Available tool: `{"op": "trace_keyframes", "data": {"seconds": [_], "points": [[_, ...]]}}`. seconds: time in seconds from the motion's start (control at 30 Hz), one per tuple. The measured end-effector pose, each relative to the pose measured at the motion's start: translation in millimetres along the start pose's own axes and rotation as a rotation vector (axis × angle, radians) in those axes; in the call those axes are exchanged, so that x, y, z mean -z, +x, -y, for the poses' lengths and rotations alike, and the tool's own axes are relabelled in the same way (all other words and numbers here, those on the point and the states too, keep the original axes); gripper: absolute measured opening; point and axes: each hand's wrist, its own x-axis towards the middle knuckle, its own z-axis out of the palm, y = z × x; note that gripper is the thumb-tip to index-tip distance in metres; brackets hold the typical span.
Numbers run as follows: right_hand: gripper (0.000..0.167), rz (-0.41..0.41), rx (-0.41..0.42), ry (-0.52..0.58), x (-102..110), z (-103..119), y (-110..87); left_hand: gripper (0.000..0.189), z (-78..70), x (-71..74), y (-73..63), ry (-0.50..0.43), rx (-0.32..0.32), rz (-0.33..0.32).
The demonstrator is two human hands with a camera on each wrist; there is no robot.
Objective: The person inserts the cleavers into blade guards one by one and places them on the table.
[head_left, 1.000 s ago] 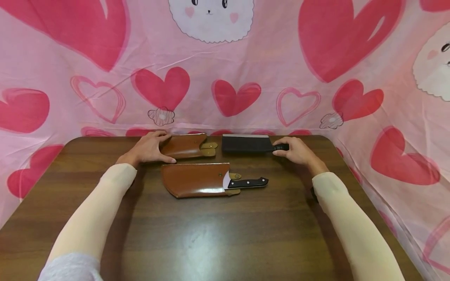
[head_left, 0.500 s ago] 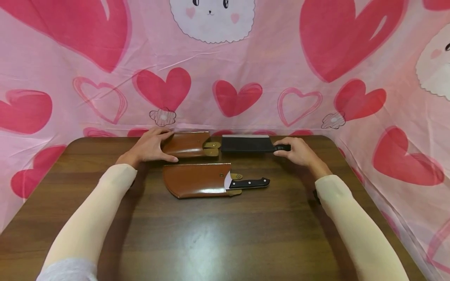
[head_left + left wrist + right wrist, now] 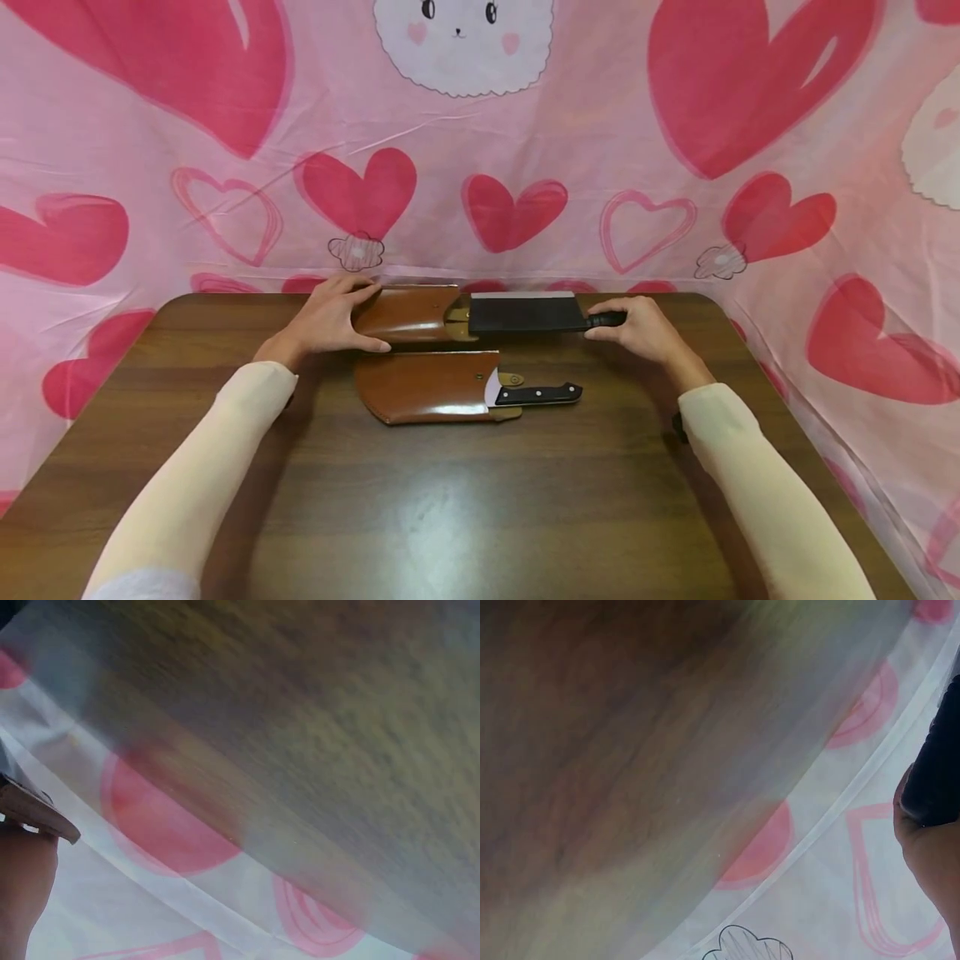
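Near the worktop's (image 3: 450, 508) far edge, the left hand (image 3: 332, 317) grips a brown leather sheath (image 3: 408, 314) and the right hand (image 3: 639, 332) pinches a black cleaver (image 3: 521, 314) by its handle, the blade not yet inserted. Closer to the worktop's middle, a second sheath (image 3: 427, 387) already houses a black-handled knife (image 3: 538, 394), its straps (image 3: 512, 379) unfastened.

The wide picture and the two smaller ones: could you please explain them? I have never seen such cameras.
There is no machine, only a person's left hand and right hand. The wide picture comes from a camera on the head; the smaller two, from cameras on the wrists. On the brown table lies a brown sheath with a black-handled knife inside. Behind it, the left hand holds a second sheath, and the right hand grips a dark cleaver by its handle, pointing toward that sheath.
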Motion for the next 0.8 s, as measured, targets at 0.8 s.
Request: {"op": "trace_keyframes", "data": {"seconds": [0.8], "points": [[0.038, -0.052, 0.071, 0.040, -5, 13, -4.8, 0.110, -8.8, 2.1, -7.5, -0.012, -0.030, -0.061]]}}
